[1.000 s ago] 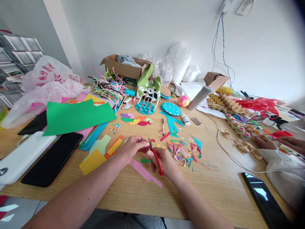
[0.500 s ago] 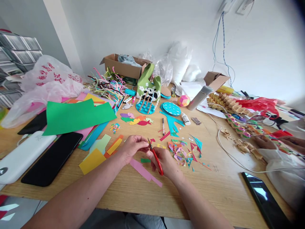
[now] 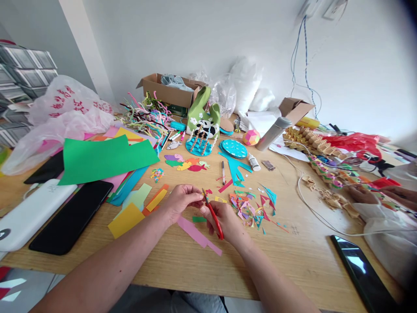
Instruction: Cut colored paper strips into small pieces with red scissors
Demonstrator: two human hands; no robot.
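Gripping the red scissors (image 3: 215,219) in a curled right hand (image 3: 225,217), above the wooden table (image 3: 169,263); pinching thumb against fingers in the left hand (image 3: 183,202), just beside the blades (image 3: 205,195). Cannot tell of any tiny piece between those fingertips. Could nick a fingertip by closing so near it. Could lose a small snip among the paper scraps (image 3: 250,206) through a loosened pinch. Farther out, could scatter the confetti pile (image 3: 157,175), near the fish cutouts (image 3: 196,168), with a careless sweep.
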